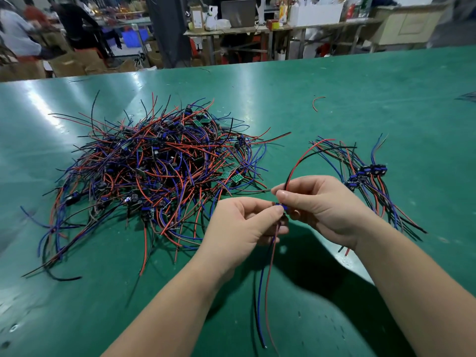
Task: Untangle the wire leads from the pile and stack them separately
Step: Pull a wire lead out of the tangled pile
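Pinching one wire lead at its blue component, my left hand and right hand both grip it just above the table, between the tangled pile on the left and the sorted stack on the right. I judge its long hanging tails the risk: swung carelessly, they could hook loose pile strands or land crossed over the stack, knotting it.

Blocked left by a tangled heap of red, blue and black wire leads, right by a small aligned bundle of leads. Passable between them and open across the far green matted tabletop, bar a curled red wire scrap.
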`<state>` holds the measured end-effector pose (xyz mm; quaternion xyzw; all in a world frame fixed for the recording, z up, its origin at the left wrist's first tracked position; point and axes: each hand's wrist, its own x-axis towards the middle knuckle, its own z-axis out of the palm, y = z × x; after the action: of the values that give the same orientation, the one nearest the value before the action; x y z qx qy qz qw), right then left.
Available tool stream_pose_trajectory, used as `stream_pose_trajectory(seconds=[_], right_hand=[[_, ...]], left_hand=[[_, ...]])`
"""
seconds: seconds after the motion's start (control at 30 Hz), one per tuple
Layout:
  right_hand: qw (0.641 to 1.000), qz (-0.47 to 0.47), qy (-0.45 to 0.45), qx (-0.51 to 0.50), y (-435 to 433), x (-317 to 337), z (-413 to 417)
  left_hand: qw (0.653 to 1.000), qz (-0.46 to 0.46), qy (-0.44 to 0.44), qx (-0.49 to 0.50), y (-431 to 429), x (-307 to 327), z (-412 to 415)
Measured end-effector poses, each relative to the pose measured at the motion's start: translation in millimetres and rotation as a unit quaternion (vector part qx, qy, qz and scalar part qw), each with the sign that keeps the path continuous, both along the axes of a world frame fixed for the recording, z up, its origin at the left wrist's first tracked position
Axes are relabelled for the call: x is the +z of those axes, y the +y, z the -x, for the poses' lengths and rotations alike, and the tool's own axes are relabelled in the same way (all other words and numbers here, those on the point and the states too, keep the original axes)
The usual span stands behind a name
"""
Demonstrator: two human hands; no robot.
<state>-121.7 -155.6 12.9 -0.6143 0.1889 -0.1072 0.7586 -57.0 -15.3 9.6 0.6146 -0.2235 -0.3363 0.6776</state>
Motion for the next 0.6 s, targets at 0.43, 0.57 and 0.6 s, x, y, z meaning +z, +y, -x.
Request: stream_pose_trajectory(seconds=[0.43,0.57,0.6], right_hand=[[0.970,-0.133,-0.056,-0.197,-50,10,9],[0.960,-0.134,-0.040,-0.242,-57,14,14],[0.959,-0.133,-0.028,-0.247,-58,14,14]], left_hand=[[0.992,-0.042,0.029,-0.118,5,3,1],[0.991,-0.051,0.022,-0.120,7,5,-1],[0.991,-0.052,0.020,-0.120,7,6,-2]])
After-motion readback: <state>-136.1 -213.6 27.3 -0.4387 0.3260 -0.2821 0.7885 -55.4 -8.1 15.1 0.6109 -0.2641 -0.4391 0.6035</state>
